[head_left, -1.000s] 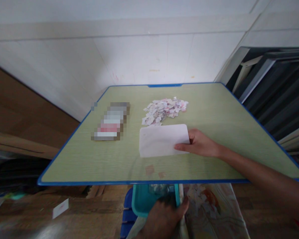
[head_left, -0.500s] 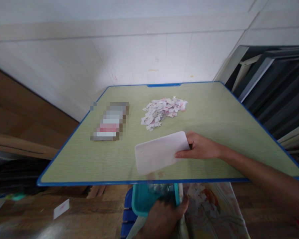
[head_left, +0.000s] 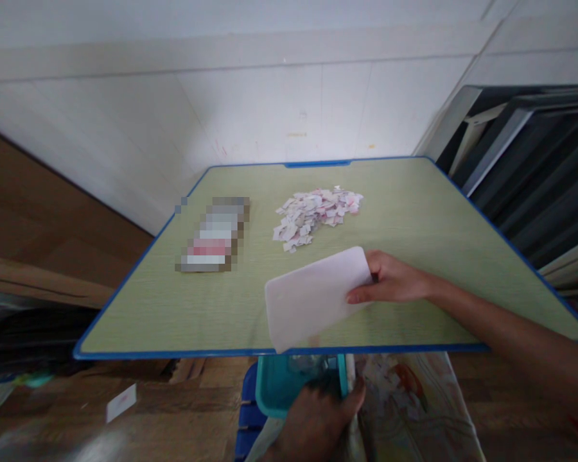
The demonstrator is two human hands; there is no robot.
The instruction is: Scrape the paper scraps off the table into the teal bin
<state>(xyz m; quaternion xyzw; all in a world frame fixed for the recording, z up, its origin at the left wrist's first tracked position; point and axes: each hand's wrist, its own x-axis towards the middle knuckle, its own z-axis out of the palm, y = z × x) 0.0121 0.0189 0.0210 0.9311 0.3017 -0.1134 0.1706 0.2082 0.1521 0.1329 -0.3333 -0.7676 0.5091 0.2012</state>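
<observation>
My right hand (head_left: 390, 277) reaches in from the right and pinches a plain white card-like sheet (head_left: 318, 298) by its right end. The sheet is tilted above the table's front edge, its lower left corner pointing down. Beneath that edge, my left hand (head_left: 318, 417) is closed over the near right corner of a teal basin (head_left: 275, 401), thumb out to the right; its fingertips are in shadow. Something clear and shiny (head_left: 311, 364) lies in the basin, partly hidden by the table. A heap of small torn paper scraps (head_left: 313, 215) lies on the green table (head_left: 414, 212).
A pixelated flat object (head_left: 212, 237) lies on the table's left part. Paper scraps (head_left: 390, 385) also lie on patterned cloth right of the basin. A blue slatted stool (head_left: 245, 410) stands below. Dark panels (head_left: 534, 167) lean at right; a white slip (head_left: 122, 403) is on the floor.
The white sheet has shifted slightly right and tilted more, its lower left corner dropping. A blurred pinkish patch below it at the table edge is gone. My left hand stays at the basin.
</observation>
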